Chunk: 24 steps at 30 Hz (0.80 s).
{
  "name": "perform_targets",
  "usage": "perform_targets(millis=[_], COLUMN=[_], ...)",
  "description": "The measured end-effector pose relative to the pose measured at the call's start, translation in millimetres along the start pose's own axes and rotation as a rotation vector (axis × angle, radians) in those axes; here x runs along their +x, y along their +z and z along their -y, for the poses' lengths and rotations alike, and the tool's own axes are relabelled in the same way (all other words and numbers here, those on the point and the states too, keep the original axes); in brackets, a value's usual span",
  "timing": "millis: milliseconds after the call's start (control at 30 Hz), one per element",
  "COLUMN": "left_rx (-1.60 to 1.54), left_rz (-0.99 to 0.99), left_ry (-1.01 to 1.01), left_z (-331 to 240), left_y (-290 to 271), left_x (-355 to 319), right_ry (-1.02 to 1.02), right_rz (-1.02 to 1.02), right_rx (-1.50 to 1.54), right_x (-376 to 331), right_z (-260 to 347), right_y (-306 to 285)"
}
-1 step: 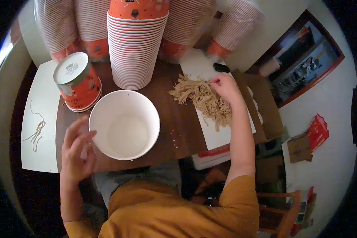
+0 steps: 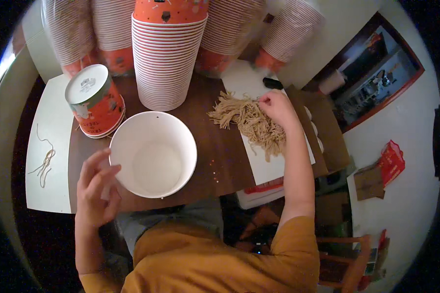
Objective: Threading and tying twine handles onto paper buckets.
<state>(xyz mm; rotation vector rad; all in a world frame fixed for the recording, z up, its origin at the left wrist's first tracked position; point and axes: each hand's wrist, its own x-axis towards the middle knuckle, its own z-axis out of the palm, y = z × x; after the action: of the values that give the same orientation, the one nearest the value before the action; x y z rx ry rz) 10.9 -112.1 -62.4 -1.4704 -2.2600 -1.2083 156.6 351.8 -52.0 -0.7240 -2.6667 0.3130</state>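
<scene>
A white-lined paper bucket (image 2: 154,188) stands at the table's front, its mouth tilted toward me. A small hole shows near its far rim. My left hand (image 2: 97,188) is open at the bucket's left side, fingers apart and slightly bent. Its fingertips overlap the rim in view; whether they touch it I cannot tell. At the right, a loose pile of tan cords (image 2: 254,122) lies across a white sheet and the brown table. My right hand (image 2: 277,106) is closed in a pinch at the pile's far right side, its fingertips on the cord.
Behind the bucket rises a tall stack of nested buckets (image 2: 166,63). An orange bucket (image 2: 100,110) stands upside down at the left. Several wrapped stacks (image 2: 232,34) line the back. Loose cords (image 2: 47,156) lie on a white surface at far left. A black object (image 2: 273,83) sits beyond the pile.
My left hand's fingers have shifted slightly at the bucket's left rim. My right hand stays at the cord pile.
</scene>
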Motion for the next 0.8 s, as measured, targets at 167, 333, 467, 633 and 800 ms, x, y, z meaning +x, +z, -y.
perform_targets(millis=[167,333,467,633,800], left_rx=[-0.045,-0.003,-0.050,-0.118,-0.225], left_rz=[0.056,0.051,0.039,0.091,0.079], left_ry=[0.070,0.157,0.145,0.084,0.008], left_z=[-9.8,-7.4,0.6,12.9,11.4], left_y=[9.7,9.7,6.2,-3.5,-12.8], left_x=[1.8,11.0,9.6,11.9,18.9], right_ry=[0.016,-0.120,0.014,0.115,-0.023], right_rz=[0.058,0.108,0.143,-0.052,-0.266], right_rx=[-0.086,-0.240,0.039,0.748,1.235], right_x=[6.6,34.6,44.8,68.8,86.2], right_z=[2.0,-11.2,-10.3,1.9,70.9], right_y=[12.0,30.4,9.9,-42.9,-150.4])
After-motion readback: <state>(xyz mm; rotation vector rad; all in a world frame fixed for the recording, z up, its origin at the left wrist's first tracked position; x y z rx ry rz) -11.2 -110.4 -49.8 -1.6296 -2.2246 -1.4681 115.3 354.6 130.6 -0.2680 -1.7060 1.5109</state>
